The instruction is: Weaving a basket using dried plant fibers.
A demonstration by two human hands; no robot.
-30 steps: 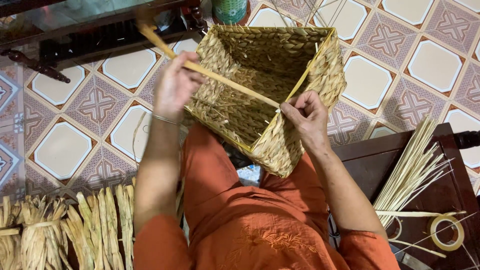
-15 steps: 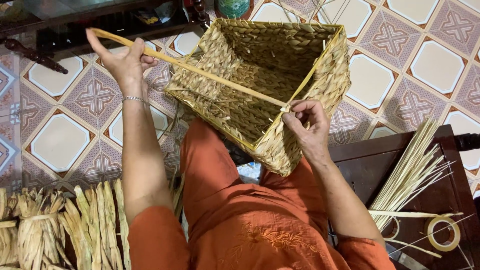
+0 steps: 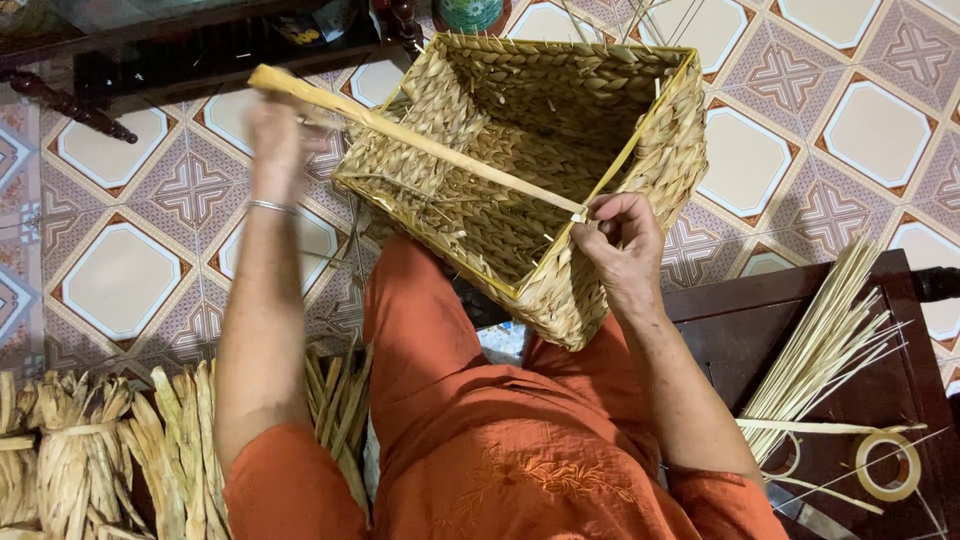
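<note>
A square woven straw basket rests tilted on my lap, its opening turned towards me. My left hand is raised to the left of the basket and grips the end of a long flat straw strip. The strip runs taut across the basket's mouth to its near rim. There my right hand pinches the strip against the rim's corner. A bracelet sits on my left wrist.
Bundles of dried straw lie on the patterned tile floor at lower left. A dark wooden stool at right carries thin straw stalks and a tape roll. A dark wooden shelf stands at the top left.
My left hand has pulled the straw strip out and up to the left, drawing it taut. My right hand stays at the basket's rim. The basket has shifted a little.
</note>
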